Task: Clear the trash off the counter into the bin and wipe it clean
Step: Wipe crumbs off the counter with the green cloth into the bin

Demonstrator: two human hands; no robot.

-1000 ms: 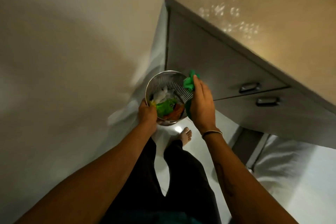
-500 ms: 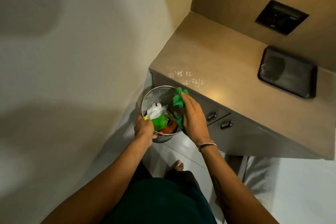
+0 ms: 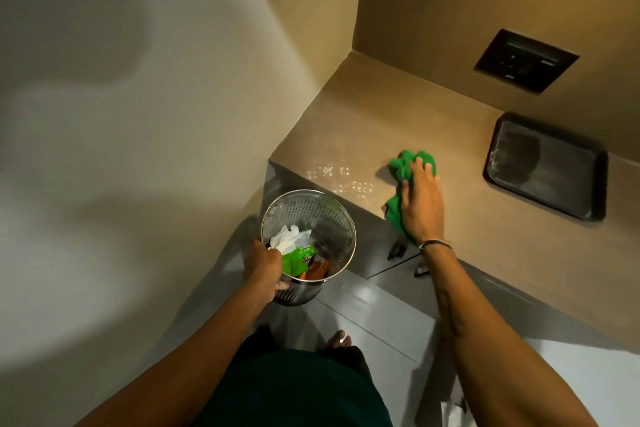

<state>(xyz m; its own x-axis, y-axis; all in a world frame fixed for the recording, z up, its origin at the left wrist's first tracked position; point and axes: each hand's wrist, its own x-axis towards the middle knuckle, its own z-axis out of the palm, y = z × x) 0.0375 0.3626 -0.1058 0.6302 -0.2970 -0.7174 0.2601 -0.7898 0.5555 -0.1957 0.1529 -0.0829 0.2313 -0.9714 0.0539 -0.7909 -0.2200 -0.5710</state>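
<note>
Wiping stage | trash (image 3: 298, 255) in bin (image 3: 341, 218), none seen on tabletop (image 3: 485, 218) — clearing looks done | right hand (image 3: 420, 206) flat, grip spread, pressing cloth (image 3: 408, 163) near front edge | left hand (image 3: 263, 265) grip closed on bin rim | wet sheen (image 3: 337, 177) left — wiping barely begun

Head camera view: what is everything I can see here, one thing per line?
Counter: one, beige, right.
Cloth: one, green, on counter under right hand.
Bin: one, perforated metal, held below counter edge.
Trash: several pieces, white, green, orange, inside bin.
Tray: one, dark, on counter far right.
Wall panel: one, black, above counter.
Drawer handles: two, dark, under counter.
Left hand: gripping bin rim.
Right hand: pressing cloth.
</note>
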